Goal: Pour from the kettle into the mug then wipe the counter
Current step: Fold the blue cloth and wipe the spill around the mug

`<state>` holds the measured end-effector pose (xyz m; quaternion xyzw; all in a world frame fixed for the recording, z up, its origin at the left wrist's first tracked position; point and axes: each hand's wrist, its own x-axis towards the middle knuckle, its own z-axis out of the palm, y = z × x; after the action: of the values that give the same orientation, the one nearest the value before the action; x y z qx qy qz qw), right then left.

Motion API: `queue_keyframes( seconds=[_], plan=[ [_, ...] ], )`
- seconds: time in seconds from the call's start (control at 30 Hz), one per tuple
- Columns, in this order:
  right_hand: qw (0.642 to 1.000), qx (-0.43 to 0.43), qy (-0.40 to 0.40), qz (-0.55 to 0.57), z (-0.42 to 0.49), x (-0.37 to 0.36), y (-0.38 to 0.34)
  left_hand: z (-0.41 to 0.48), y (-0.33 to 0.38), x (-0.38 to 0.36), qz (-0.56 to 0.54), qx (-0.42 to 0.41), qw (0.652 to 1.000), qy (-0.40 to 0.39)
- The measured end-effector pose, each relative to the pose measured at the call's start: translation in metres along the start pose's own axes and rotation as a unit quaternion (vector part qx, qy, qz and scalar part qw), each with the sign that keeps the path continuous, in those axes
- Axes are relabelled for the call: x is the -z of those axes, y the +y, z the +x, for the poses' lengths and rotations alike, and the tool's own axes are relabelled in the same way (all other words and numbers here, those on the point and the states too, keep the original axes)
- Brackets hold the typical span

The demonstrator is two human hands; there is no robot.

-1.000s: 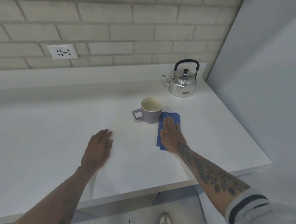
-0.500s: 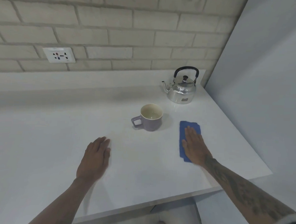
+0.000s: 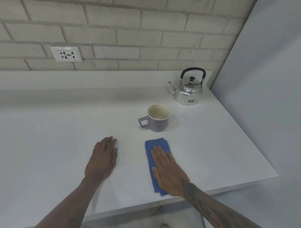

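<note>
A shiny metal kettle (image 3: 188, 92) with a black handle stands upright at the back right of the white counter (image 3: 51, 136). In front of it sits a purple mug (image 3: 156, 118) with liquid inside, its handle pointing left. A folded blue cloth (image 3: 155, 148) lies flat on the counter in front of the mug. My right hand (image 3: 168, 170) presses flat on the cloth, fingers together, covering its near half. Resting palm down on the bare counter, my left hand (image 3: 103, 159) lies left of the cloth and holds nothing.
A brick wall with a white socket plate (image 3: 66, 54) runs along the back. A grey wall (image 3: 266, 83) closes the right side. The counter's front edge (image 3: 126, 210) runs just under my wrists, with floor and a shoe toe below.
My right hand slid the blue cloth from beside the mug out to the right, then back left and nearer, to in front of the mug. My left hand stayed put.
</note>
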<state>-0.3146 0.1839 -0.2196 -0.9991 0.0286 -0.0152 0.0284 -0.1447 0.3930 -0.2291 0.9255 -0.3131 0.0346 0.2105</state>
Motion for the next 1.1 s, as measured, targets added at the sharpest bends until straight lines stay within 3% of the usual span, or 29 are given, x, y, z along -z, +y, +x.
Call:
queue_keyframes(
  seconds=[0.1,0.23,0.37,0.53,0.7,0.83,1.1],
  plan=[
    [0.998,0.058,-0.029,0.008,0.032,0.001,-0.012,0.0,0.001,0.001,0.005,0.005,1.0,-0.014],
    [0.998,-0.002,-0.044,0.042,0.076,0.007,-0.016,-0.002,0.0,0.001,0.006,0.006,0.999,-0.032],
    [0.999,-0.012,-0.032,0.031,0.051,0.004,-0.007,-0.002,-0.003,-0.002,-0.002,0.006,0.999,-0.034],
    [0.992,-0.089,-0.003,0.086,0.012,0.005,0.061,-0.001,-0.006,-0.006,-0.002,0.003,1.0,-0.021],
    [0.981,-0.191,-0.04,0.01,0.053,0.005,0.156,0.0,-0.007,-0.005,0.003,0.013,1.0,-0.016],
    [0.969,-0.237,-0.062,-0.01,0.094,0.004,0.174,-0.001,-0.004,-0.006,0.002,0.017,1.0,-0.016],
    [0.993,-0.111,-0.047,0.001,0.055,0.009,0.111,0.0,0.001,-0.003,-0.001,0.004,1.0,-0.015]
  ],
)
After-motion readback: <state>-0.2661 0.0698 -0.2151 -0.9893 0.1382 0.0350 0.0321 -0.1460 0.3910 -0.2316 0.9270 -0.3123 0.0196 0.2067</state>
